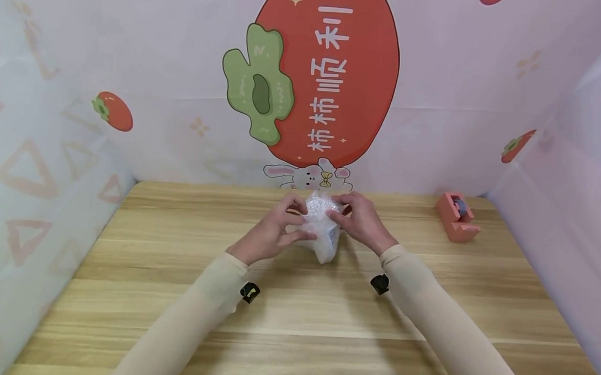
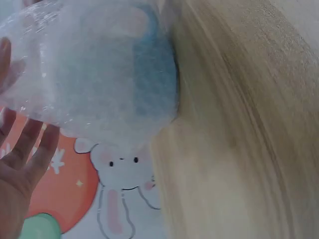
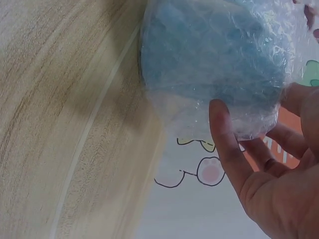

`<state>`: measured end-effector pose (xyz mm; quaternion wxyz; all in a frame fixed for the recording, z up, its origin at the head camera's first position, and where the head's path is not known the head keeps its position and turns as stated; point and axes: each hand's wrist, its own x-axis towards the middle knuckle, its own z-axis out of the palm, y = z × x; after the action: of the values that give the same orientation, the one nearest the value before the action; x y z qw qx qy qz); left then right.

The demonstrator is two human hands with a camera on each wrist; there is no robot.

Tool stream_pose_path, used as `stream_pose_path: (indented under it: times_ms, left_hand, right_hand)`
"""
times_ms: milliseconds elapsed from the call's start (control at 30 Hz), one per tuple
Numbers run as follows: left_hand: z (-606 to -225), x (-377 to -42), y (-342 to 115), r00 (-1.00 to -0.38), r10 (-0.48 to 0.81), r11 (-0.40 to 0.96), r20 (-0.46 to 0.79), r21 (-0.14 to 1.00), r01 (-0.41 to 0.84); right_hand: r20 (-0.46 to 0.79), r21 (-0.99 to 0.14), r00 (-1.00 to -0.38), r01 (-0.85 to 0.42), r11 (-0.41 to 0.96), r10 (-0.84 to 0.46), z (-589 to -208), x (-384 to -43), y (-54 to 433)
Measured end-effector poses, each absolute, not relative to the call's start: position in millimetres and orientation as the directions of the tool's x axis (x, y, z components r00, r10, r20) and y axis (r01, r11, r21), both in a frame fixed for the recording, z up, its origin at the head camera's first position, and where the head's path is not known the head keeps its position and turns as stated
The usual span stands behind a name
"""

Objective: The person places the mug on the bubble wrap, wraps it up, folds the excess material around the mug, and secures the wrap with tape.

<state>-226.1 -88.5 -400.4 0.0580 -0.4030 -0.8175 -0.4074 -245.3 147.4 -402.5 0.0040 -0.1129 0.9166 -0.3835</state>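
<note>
A blue item with a loop like a mug's handle shows faintly through the cloudy bubble wrap (image 1: 323, 238) in the head view. In the left wrist view the wrapped bundle (image 2: 114, 79) fills the upper left, its loop near the top. My left hand (image 1: 276, 225) grips the wrap from the left, thumb on the near side and fingers at the upper edge. From the right, my right hand (image 1: 361, 220) pinches the wrap's upper part. The right wrist view has the thumb of the right hand (image 3: 279, 184) pressed on the bubble wrap (image 3: 214, 64), with the other fingers behind it.
A pink tape dispenser (image 1: 455, 218) stands at the back right of the wooden table (image 1: 315, 331). Printed cloth walls (image 1: 175, 67) enclose the back and both sides. Dark wrist devices sit under both sleeves.
</note>
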Motion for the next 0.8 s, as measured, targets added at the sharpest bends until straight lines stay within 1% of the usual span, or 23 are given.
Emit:
stream_pose_path:
  times_ms: [67,133,267,400,633,800]
  left_hand:
    - [-405,-231,-86,-0.722,0.554,0.334,0.415,0.683,0.649]
    - [-410,-236,-81,-0.761,0.502,0.33,0.412,0.722,0.608]
    - [-417,-244,-71,-0.819,0.417,0.326,0.395,0.776,0.54]
    - [-421,-247,-64,-0.876,0.338,0.334,0.345,0.826,0.454]
    - [-425,-245,-55,-0.942,0.217,0.339,0.255,0.886,0.318]
    - [-427,-241,-49,-0.964,0.15,0.363,0.218,0.895,0.259]
  right_hand:
    - [0.083,-0.704,-0.969,-0.223,0.675,-0.233,-403,-246,148]
    - [0.092,-0.703,-0.963,-0.244,0.668,-0.254,-404,-247,150]
    - [0.104,-0.698,-0.95,-0.28,0.66,-0.293,-404,-249,153]
    - [0.121,-0.693,-0.94,-0.31,0.65,-0.319,-405,-251,156]
    - [0.141,-0.705,-0.939,-0.319,0.633,-0.315,-405,-251,157]
    - [0.132,-0.714,-0.942,-0.306,0.63,-0.308,-408,-250,156]
